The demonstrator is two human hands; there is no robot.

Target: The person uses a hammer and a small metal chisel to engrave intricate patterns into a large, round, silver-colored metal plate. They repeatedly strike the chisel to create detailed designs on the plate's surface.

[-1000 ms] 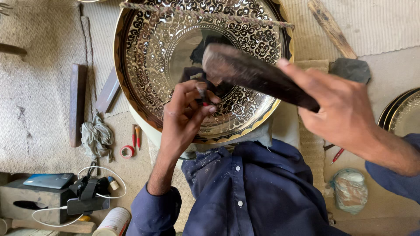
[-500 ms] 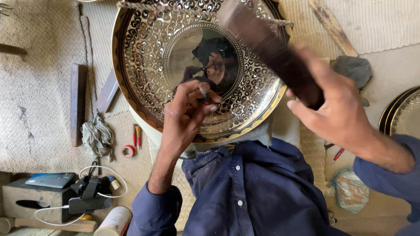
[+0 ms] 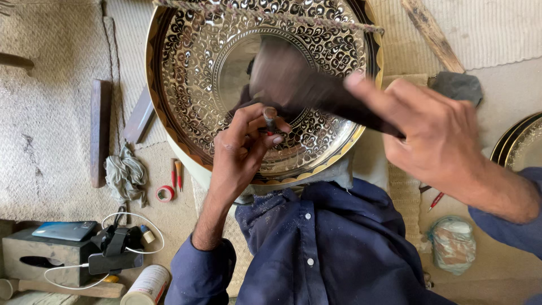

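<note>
Pinching a small punch in left fingers on engraved tray, right hand gripping blurred hammer

A large round brass tray, densely engraved with scrolling patterns around a smooth mirror-like centre, stands tilted beneath both hands. A short dark chisel stands pinched in the left hand, tip on the engraved band. A dark, motion-blurred hammer extends from the right hand, just above the chisel.
</note>
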